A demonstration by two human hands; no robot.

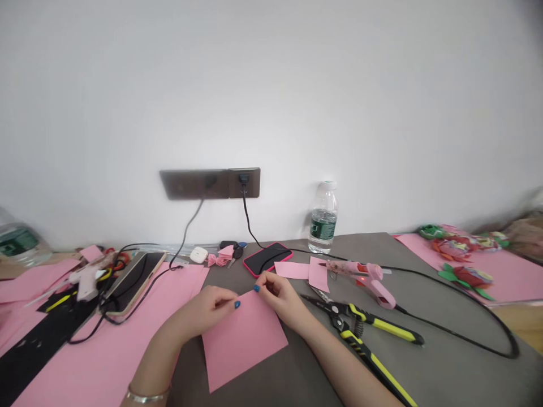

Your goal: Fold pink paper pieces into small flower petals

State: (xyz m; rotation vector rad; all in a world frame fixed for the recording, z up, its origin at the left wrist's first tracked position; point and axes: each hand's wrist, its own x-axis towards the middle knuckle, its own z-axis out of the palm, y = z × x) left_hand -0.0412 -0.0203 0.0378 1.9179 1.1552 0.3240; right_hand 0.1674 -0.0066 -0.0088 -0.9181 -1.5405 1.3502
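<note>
A square sheet of pink paper is held by its far edge, its near corner hanging toward me over the grey table. My left hand pinches the upper left part of that edge, thumb on top. At the top right corner my right hand grips the same sheet between thumb and curled fingers. Just beyond the hands lie a phone in a pink case and small pink paper pieces. Wire-stripping pliers with yellow and black handles rest beside my right forearm.
A pink glue gun with a lit red light lies at right, its black cable looping across the grey table. A water bottle stands by the wall. Large pink sheets and another phone are at left; paper flowers at far right.
</note>
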